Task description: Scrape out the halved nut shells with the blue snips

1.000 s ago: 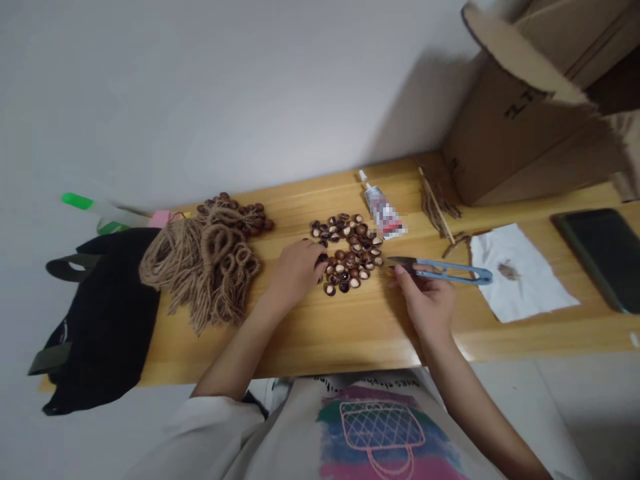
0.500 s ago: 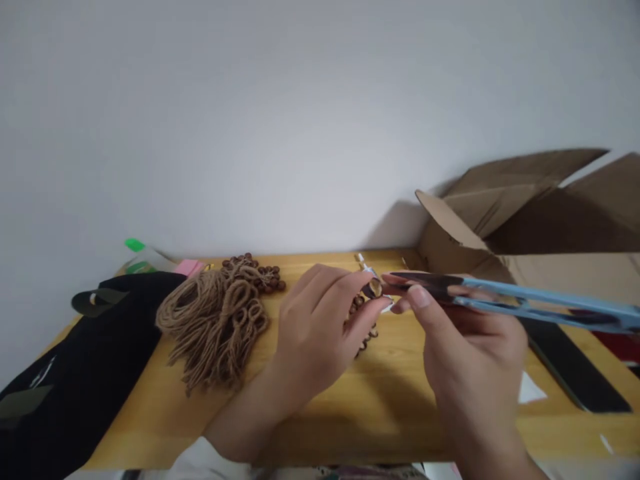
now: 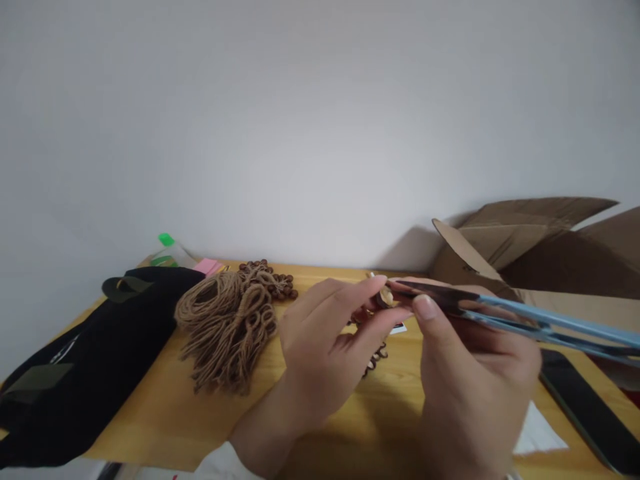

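Note:
Thumb and fingertips of my left hand [image 3: 325, 347] pinch a dark round bead [image 3: 386, 297] with a pale face. My right hand [image 3: 475, 383] is closed around scissors [image 3: 540, 323] with light-blue handles that point right. Their dark blades lie along the fingers, and the tip reaches close to the bead; whether it touches, I cannot tell. Below and behind the left hand, more brown beads [image 3: 376, 359] hang or lie, partly hidden by the fingers. To the left rests a bundle of brown cord [image 3: 227, 327] with dark wooden beads [image 3: 283, 285] at its far end.
A black bag [image 3: 105, 353] covers the table's left side, with a pink pad [image 3: 208, 267] and a green-tipped item [image 3: 166, 239] behind it. At the right stand an open cardboard box [image 3: 470, 250], a black phone [image 3: 590, 407] and white paper [image 3: 540, 430]. A wall closes the back.
The view has tilted and shifted, so the table things appear farther right and mostly lower. The scissors' tip is nearer the bead, and both hands keep their holds.

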A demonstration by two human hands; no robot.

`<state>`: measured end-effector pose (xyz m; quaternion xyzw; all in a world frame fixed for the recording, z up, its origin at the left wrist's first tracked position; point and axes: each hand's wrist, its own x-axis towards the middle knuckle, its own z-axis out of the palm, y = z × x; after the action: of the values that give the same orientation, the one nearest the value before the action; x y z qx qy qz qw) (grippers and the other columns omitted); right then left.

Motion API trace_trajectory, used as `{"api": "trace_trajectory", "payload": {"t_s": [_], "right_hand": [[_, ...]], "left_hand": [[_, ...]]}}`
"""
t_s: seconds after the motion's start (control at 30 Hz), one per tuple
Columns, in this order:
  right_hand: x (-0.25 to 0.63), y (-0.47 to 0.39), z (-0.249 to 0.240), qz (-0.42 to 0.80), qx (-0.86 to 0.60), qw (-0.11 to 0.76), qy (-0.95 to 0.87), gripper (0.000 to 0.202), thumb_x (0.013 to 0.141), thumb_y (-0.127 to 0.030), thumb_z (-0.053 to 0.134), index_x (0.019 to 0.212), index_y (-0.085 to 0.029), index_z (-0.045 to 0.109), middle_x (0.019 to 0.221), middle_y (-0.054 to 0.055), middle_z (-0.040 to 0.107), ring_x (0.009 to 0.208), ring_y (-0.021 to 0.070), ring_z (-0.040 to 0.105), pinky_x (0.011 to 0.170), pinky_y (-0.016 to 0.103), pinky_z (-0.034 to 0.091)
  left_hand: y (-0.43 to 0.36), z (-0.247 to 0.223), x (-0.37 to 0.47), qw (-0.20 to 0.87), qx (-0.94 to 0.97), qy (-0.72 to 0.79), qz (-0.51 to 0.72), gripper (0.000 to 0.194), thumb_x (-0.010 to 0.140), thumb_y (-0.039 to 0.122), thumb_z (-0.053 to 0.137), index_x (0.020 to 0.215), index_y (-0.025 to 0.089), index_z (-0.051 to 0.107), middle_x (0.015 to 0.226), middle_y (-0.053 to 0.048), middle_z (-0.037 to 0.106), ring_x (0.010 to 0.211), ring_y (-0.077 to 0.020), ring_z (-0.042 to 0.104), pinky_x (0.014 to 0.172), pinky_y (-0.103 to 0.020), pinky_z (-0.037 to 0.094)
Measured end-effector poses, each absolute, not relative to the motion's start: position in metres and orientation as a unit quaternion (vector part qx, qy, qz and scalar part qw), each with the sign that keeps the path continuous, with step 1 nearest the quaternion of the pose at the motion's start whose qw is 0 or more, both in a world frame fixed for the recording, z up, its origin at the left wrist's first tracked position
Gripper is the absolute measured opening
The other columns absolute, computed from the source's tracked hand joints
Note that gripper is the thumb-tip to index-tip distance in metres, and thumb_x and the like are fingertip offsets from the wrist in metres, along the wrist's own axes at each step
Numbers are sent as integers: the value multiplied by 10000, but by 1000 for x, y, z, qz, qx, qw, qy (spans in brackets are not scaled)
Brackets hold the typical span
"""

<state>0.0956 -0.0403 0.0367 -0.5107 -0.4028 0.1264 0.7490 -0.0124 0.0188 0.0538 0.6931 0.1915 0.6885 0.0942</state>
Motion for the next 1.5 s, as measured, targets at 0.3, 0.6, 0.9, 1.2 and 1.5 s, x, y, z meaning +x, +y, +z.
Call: {"api": "trace_trajectory", "payload": {"t_s": [0.3,0.6,0.9,1.2,1.5], "right_hand": [[83,-37,50,89,-476,773,-410,129,862,-197,723,955,-278,763,949,-59,758,865,36,702,821,117,566],[88,-37,50,38,-451,770,-449,214,835,-63,685,971,-218,742,981,-31,760,909,101,724,831,223,602],[95,-39,50,31,-452,757,-471,229,843,-41,666,950,-233,730,1015,-45,759,923,113,725,869,251,620],[114,-44,52,-22,-542,653,-529,210,831,-152,731,963,-316,739,972,-121,755,865,47,704,788,151,608],[119,-45,54,-19,-533,634,-560,210,836,-120,707,945,-298,728,986,-99,758,886,76,715,828,190,625]], "left_hand": [[15,43,-9,331,640,193,666,295,762,92,823,1020,234,799,848,5,823,634,-82,723,638,-148,605],[18,47,-5,552,559,186,589,380,716,-10,825,938,298,821,815,68,820,662,-81,773,618,-65,599],[18,46,-4,595,520,199,579,328,721,-1,830,872,290,820,780,85,813,650,-69,769,602,-49,593],[18,44,-6,687,487,165,514,193,809,102,806,895,274,814,759,69,811,670,-67,770,630,-72,599],[26,39,-7,702,519,135,468,237,840,154,787,1024,301,815,787,34,818,690,-122,783,580,-124,605]]}}
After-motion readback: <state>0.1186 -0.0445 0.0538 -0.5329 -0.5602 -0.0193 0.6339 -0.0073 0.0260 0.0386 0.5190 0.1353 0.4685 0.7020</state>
